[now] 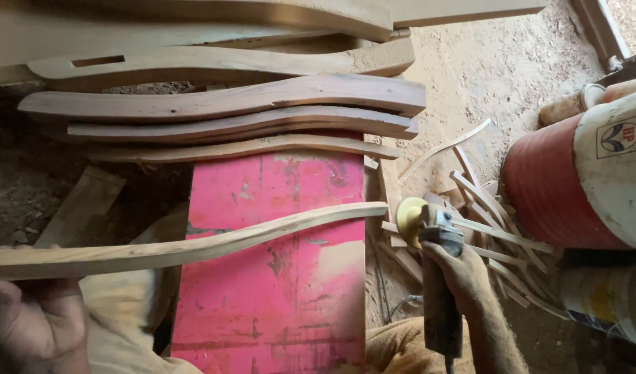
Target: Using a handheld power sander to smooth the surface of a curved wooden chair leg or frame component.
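curved slat point(193, 246) above left fingers point(51, 305), grinder point(432, 270) right

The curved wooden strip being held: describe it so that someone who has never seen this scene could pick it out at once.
Start at the pink board in the middle. One pale curved strip lies across it, its near end by the left hand and its far end at the yellow disc of the grinder in the right hand. Unlike the darker, thicker curved pieces stacked beyond, it is thin, light and alone.

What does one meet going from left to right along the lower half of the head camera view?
Left hand under the curved wooden piece → pink board → yellow disc of the grinder → right hand on the grinder → wood strips → red barrel.
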